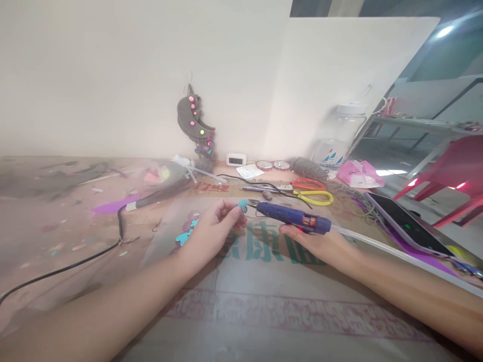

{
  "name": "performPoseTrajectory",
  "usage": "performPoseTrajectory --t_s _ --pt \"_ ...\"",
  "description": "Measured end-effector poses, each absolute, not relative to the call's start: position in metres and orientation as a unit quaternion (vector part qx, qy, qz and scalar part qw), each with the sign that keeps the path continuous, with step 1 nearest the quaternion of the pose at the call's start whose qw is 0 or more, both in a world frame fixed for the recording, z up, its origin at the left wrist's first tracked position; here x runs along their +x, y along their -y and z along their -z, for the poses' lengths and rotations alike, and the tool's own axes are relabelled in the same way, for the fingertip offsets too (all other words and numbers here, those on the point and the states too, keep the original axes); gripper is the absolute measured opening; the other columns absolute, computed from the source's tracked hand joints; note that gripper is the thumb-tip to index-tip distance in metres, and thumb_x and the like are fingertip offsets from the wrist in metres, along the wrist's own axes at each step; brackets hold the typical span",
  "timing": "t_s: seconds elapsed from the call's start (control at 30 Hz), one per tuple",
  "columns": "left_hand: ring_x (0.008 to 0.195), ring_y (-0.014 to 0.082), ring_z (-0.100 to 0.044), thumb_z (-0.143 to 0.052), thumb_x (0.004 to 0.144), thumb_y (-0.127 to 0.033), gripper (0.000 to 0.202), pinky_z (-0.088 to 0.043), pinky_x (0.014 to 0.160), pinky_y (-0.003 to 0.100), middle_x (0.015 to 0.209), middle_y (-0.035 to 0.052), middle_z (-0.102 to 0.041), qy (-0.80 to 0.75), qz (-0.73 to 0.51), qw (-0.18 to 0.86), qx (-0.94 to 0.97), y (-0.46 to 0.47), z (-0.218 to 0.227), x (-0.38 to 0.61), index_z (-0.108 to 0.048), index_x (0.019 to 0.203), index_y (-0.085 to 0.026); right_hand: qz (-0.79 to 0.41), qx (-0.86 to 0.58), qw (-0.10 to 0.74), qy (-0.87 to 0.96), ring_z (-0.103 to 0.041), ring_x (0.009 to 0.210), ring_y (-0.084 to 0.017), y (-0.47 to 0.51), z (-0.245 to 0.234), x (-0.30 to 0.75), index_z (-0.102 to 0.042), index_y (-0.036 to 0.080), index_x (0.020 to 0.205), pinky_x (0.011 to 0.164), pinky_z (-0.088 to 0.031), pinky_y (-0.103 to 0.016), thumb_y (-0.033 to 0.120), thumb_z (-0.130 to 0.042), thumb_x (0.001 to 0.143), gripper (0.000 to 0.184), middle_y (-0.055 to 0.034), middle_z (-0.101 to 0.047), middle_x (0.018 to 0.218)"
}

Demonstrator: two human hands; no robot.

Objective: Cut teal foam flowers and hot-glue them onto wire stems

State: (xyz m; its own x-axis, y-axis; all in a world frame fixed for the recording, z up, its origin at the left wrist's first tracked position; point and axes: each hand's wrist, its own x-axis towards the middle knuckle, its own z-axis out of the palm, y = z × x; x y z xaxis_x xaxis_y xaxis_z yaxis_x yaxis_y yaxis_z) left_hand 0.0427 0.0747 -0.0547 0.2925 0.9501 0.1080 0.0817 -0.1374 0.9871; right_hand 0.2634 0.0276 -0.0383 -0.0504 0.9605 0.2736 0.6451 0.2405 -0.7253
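In the middle of the head view my left hand (219, 221) pinches a small turquoise piece (242, 205) between thumb and fingers. My right hand (305, 239) is wrapped round a dark blue glue gun (283, 213), a long clear glue stick (377, 246) running out of its back. The gun's nozzle points left and is at the turquoise piece; whether they touch I cannot tell. Partly behind my left wrist lie several turquoise cut-out shapes (184, 237) on the printed plastic sheet (256, 306) that covers the work surface.
Scissors with red and yellow handles (313, 197), grey yarn (309, 168), a small digital clock (236, 160) and a clear bottle (337, 136) stand or lie behind. A phone (407, 223) is at right, a black cord (75, 264) at left. A decorated grey crescent (188, 118) hangs on the wall.
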Motion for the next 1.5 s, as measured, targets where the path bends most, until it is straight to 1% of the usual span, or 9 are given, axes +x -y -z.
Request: performPoseTrajectory --t_s 0.1,0.37,0.63,0.8,1.03,1.1,1.23,1.37,1.5 --pt "0.069 0.0141 -0.064 -0.061 0.090 -0.041 0.024 -0.048 0.071 0.028 0.074 0.0004 -0.067 -0.414 -0.426 0.511 0.621 -0.075 0.054 0.043 -0.058 0.082 -0.019 -0.219 -0.584 0.378 0.685 -0.056 0.054 -0.018 -0.028 0.040 0.263 -0.055 0.025 0.067 0.050 -0.046 -0.028 0.045 -0.066 0.077 0.025 0.0030 -0.057 0.057" --pt "0.069 0.0145 -0.064 -0.063 0.087 -0.045 0.027 -0.048 0.070 0.028 0.075 0.0002 -0.067 -0.402 -0.424 0.519 0.624 -0.077 0.058 0.041 -0.058 0.082 -0.019 -0.194 -0.584 0.369 0.696 -0.063 0.063 -0.021 -0.027 0.038 0.264 -0.062 0.025 0.075 0.059 -0.052 -0.030 0.044 -0.065 0.080 0.021 0.0017 -0.065 0.066" --pt "0.068 0.0152 -0.064 -0.063 0.086 -0.048 0.030 -0.049 0.070 0.029 0.074 0.0009 -0.067 -0.391 -0.425 0.523 0.627 -0.081 0.065 0.042 -0.057 0.081 -0.019 -0.179 -0.584 0.370 0.700 -0.062 0.065 -0.022 -0.029 0.041 0.264 -0.062 0.026 0.078 0.060 -0.052 -0.030 0.042 -0.066 0.079 0.016 0.0010 -0.067 0.070" --pt "0.068 0.0153 -0.063 -0.062 0.087 -0.046 0.028 -0.049 0.070 0.030 0.075 0.0010 -0.066 -0.392 -0.422 0.522 0.628 -0.081 0.062 0.043 -0.057 0.082 -0.019 -0.173 -0.583 0.367 0.704 -0.057 0.062 -0.021 -0.030 0.041 0.264 -0.059 0.025 0.072 0.059 -0.049 -0.031 0.048 -0.065 0.079 0.025 0.0010 -0.062 0.065" --pt "0.068 0.0154 -0.062 -0.060 0.089 -0.044 0.027 -0.049 0.070 0.031 0.075 0.0013 -0.065 -0.396 -0.412 0.528 0.628 -0.079 0.062 0.043 -0.055 0.083 -0.019 -0.198 -0.572 0.366 0.707 -0.054 0.058 -0.018 -0.031 0.043 0.264 -0.056 0.025 0.071 0.056 -0.047 -0.028 0.050 -0.062 0.080 0.028 0.0026 -0.057 0.061" --pt "0.068 0.0151 -0.062 -0.060 0.089 -0.044 0.026 -0.049 0.070 0.031 0.075 0.0008 -0.064 -0.391 -0.413 0.526 0.632 -0.080 0.063 0.042 -0.055 0.083 -0.019 -0.185 -0.572 0.367 0.710 -0.056 0.059 -0.018 -0.031 0.045 0.266 -0.058 0.024 0.071 0.057 -0.048 -0.029 0.052 -0.062 0.081 0.030 0.0022 -0.059 0.062" --pt "0.070 0.0144 -0.062 -0.059 0.089 -0.043 0.025 -0.048 0.071 0.029 0.076 0.0005 -0.065 -0.395 -0.407 0.522 0.637 -0.080 0.061 0.043 -0.056 0.083 -0.018 -0.177 -0.574 0.368 0.710 -0.061 0.064 -0.021 -0.032 0.047 0.268 -0.065 0.024 0.081 0.059 -0.050 -0.030 0.054 -0.061 0.082 0.030 0.0006 -0.066 0.069" --pt "0.071 0.0135 -0.061 -0.059 0.089 -0.042 0.024 -0.047 0.071 0.027 0.077 0.0010 -0.065 -0.413 -0.404 0.521 0.628 -0.079 0.058 0.044 -0.056 0.084 -0.018 -0.165 -0.594 0.339 0.710 -0.060 0.062 -0.020 -0.034 0.048 0.273 -0.063 0.023 0.073 0.058 -0.050 -0.030 0.054 -0.060 0.085 0.033 -0.0001 -0.064 0.065" --pt "0.067 0.0124 -0.059 -0.058 0.089 -0.045 0.027 -0.044 0.065 0.025 0.075 0.0001 -0.065 -0.421 -0.406 0.523 0.620 -0.080 0.061 0.043 -0.056 0.087 -0.018 -0.183 -0.582 0.360 0.706 -0.064 0.074 -0.021 -0.033 0.042 0.278 -0.067 0.022 0.075 0.069 -0.052 -0.031 0.053 -0.052 0.092 0.038 -0.0029 -0.068 0.078"
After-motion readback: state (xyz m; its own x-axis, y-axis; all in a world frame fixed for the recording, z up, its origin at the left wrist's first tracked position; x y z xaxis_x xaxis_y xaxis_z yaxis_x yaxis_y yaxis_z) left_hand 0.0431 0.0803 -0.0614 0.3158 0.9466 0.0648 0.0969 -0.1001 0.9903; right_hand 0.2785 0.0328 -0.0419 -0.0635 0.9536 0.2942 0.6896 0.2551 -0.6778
